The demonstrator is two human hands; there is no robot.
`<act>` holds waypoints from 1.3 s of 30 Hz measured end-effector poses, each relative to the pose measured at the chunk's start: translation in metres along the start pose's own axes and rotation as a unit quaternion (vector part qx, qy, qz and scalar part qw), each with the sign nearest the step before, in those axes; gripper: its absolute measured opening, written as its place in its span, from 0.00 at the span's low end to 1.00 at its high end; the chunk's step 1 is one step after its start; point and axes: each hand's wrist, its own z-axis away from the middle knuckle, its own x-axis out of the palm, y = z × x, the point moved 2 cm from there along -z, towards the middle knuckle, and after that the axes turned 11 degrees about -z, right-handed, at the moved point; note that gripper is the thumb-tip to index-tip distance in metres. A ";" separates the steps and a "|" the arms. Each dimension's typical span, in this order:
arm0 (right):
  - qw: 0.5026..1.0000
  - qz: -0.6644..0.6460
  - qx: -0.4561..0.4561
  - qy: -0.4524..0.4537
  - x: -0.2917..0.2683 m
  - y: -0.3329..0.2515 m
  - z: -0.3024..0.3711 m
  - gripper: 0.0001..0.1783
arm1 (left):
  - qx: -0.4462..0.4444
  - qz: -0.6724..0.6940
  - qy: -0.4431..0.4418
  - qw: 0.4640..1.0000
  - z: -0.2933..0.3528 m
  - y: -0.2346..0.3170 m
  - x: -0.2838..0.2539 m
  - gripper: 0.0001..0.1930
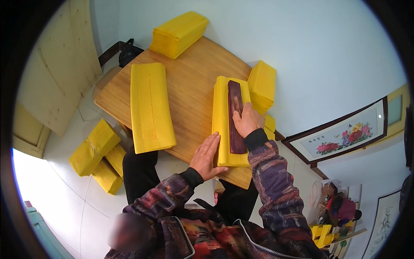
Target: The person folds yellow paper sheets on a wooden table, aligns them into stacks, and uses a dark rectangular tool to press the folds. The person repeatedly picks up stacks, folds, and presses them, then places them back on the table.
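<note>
Right hand point(249, 122): closed on dark wooden block point(236, 140), flat atop yellow paper stack point(222, 121), right side of table point(189, 86). Left hand point(207, 157): unfolded, against stack's lower-left edge. Handling, as judged: block level, pressure even, paper braced square.

Bright, glaring floor point(54, 190) at left, dark fisheye rim

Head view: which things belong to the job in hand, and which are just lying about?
Likely the job:
dark red block, in the right hand
yellow paper stack beneath it, left hand at its edge
similar yellow stack, table's left side

Apparently just lying about:
framed flower picture
black bag beyond table
</note>
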 end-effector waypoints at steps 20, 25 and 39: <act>0.999 0.025 0.015 -0.024 0.036 -0.001 0.006 0.18 | -0.003 -0.003 0.010 1.000 0.000 0.001 0.006 0.50; 0.999 0.036 0.023 -0.011 0.039 0.004 0.002 0.18 | -0.008 -0.011 -0.014 1.000 0.000 0.002 0.008 0.49; 0.997 -0.065 0.033 0.023 0.039 0.008 0.005 0.18 | -0.030 0.094 0.090 0.991 -0.008 -0.010 0.012 0.28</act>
